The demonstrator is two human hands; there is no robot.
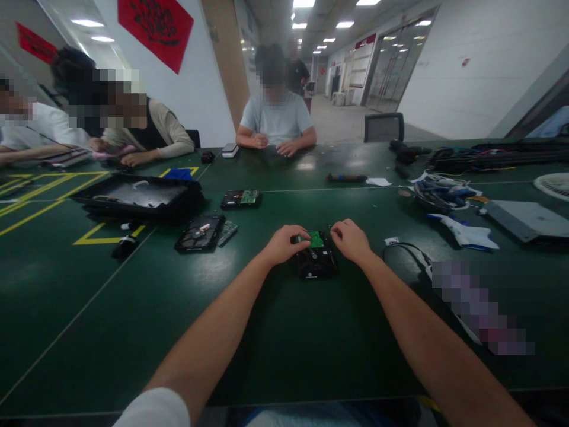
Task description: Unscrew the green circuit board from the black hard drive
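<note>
Head view: the small green circuit board sits on the far end of the black rectangular hard drive, which lies flat on the dark green table. A careless lever could crack the board, since the drive looks unclamped and free to slide. The left hand, left of the drive, pinches the board's edge. The right hand, right of the drive, curls fingertips down by its corner; whether it grips anything, I cannot tell.
</note>
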